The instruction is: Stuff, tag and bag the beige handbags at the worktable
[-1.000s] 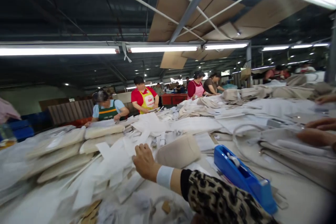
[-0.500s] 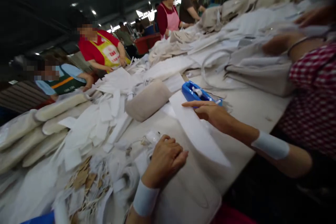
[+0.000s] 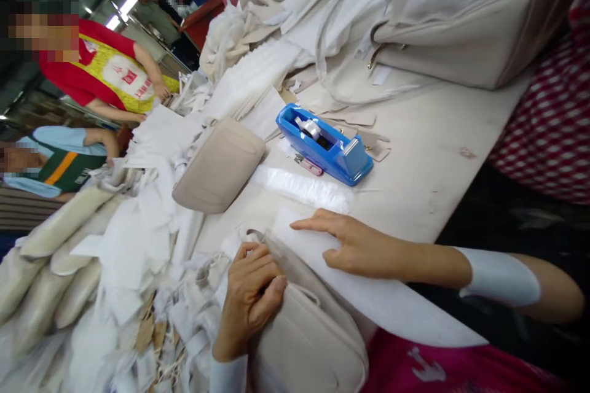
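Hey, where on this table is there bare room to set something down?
One bare patch of table: right of the blue tape dispenser, below the big beige bag, running to the table edge. A narrower strip lies between the dispenser and the right hand. Crowded: white scraps heaped at left, the left hand gripping a beige pouch.

L hand (image 3: 251,295) grips beige bag (image 3: 304,344) at its top edge. R hand (image 3: 354,245) flat on white sheet (image 3: 391,307). Blue tape dispenser (image 3: 325,144) on desk (image 3: 428,153) nearby.
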